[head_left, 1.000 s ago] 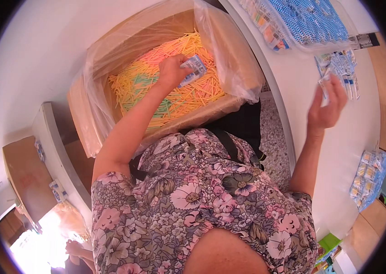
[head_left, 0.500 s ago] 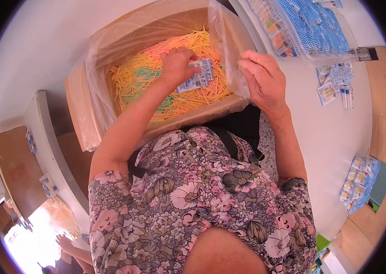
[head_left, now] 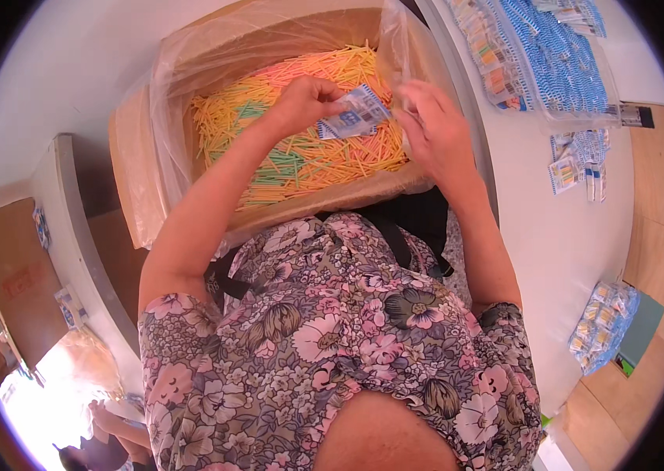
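A blue-and-white printed packet point(head_left: 357, 118) is pinched at its left side between the thumb and fingers of my left hand point(head_left: 302, 106). It is tilted above the thin sticks point(head_left: 273, 169) in yellow, orange, pink and green that fill a cardboard box. My right hand point(head_left: 435, 129) is by the packet's right end, over the box's right side, with thumb and fingers drawn together. Whether those fingertips touch the packet or hold something small cannot be made out. The box point(head_left: 132, 169) has a clear plastic liner point(head_left: 167, 118) folded over its walls.
On the white table point(head_left: 536, 259) to the right stands a clear bin point(head_left: 611, 78) with blue-and-white packets. Several loose packets point(head_left: 579, 161) lie beside it. Farther down is a bundle of packets point(head_left: 605, 322). Another person's arm point(head_left: 124, 432) shows at the lower left.
My right hand has moved left, closer to the packet. My left hand has shifted slightly right with the packet, which now sits more tilted. The view has shifted a little.
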Demonstrator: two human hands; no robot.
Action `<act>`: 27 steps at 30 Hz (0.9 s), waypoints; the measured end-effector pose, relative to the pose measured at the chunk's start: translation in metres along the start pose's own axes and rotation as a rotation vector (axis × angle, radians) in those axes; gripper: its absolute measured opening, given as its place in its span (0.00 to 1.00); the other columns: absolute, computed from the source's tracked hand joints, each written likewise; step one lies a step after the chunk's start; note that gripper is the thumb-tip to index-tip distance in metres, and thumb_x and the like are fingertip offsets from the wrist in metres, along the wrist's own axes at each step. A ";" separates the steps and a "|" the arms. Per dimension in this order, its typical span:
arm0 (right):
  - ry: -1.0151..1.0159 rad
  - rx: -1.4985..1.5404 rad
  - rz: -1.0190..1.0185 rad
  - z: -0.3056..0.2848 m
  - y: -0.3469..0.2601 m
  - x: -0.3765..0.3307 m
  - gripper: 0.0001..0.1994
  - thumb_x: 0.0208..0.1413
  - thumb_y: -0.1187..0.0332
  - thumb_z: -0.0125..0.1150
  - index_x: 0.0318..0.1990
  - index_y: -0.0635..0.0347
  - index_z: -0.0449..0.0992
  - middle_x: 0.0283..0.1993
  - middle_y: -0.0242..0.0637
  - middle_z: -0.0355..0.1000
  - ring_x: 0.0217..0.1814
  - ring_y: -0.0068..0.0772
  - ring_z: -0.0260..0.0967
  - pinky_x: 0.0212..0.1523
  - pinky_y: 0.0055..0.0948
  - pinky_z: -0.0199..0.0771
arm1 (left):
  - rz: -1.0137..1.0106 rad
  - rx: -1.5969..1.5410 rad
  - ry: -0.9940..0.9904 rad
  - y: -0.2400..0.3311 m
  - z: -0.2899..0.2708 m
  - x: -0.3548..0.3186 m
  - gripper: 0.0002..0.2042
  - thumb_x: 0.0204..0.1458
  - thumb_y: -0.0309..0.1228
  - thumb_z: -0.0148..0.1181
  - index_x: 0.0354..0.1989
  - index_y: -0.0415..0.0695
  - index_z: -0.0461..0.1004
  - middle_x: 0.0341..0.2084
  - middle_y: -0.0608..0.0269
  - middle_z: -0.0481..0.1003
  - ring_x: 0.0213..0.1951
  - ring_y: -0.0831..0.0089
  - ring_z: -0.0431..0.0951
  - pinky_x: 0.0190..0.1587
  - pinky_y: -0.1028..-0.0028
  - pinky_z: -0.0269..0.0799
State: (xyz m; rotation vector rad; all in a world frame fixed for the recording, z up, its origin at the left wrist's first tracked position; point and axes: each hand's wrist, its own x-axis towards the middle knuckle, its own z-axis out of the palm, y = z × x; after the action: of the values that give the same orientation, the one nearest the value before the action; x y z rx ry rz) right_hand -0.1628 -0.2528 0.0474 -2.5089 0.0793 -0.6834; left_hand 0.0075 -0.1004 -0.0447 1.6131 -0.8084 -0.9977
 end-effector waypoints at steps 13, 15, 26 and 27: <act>-0.732 0.021 0.296 0.037 0.027 0.033 0.13 0.50 0.74 0.60 0.43 0.66 0.73 0.34 0.38 0.74 0.34 0.25 0.71 0.37 0.29 0.69 | 0.246 0.213 0.345 0.014 -0.031 -0.016 0.10 0.52 0.32 0.58 0.34 0.36 0.77 0.21 0.65 0.75 0.26 0.82 0.72 0.32 0.77 0.69; -0.586 -0.181 0.036 0.051 0.050 0.023 0.12 0.50 0.74 0.59 0.43 0.66 0.73 0.31 0.31 0.74 0.35 0.20 0.69 0.36 0.27 0.69 | 0.230 0.179 0.362 0.019 -0.047 -0.020 0.11 0.50 0.33 0.60 0.36 0.37 0.77 0.23 0.62 0.77 0.27 0.79 0.73 0.33 0.76 0.70; -0.877 0.125 0.364 0.050 0.012 0.070 0.10 0.47 0.70 0.64 0.36 0.64 0.75 0.28 0.30 0.71 0.31 0.20 0.67 0.35 0.21 0.69 | 0.224 0.385 0.266 0.015 -0.055 -0.059 0.09 0.48 0.33 0.61 0.35 0.42 0.78 0.19 0.56 0.75 0.22 0.75 0.73 0.29 0.73 0.69; -0.932 0.016 0.349 0.054 0.018 0.065 0.11 0.46 0.69 0.65 0.35 0.64 0.75 0.28 0.31 0.71 0.33 0.23 0.69 0.35 0.23 0.70 | 0.250 0.531 0.332 0.018 -0.060 -0.064 0.08 0.49 0.33 0.61 0.34 0.42 0.78 0.18 0.54 0.73 0.21 0.76 0.73 0.28 0.73 0.69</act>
State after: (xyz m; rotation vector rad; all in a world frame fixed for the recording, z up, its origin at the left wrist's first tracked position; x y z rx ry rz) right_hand -0.0786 -0.2543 0.0288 -2.4531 0.1598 0.6318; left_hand 0.0337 -0.0245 -0.0061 1.9928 -1.0646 -0.3307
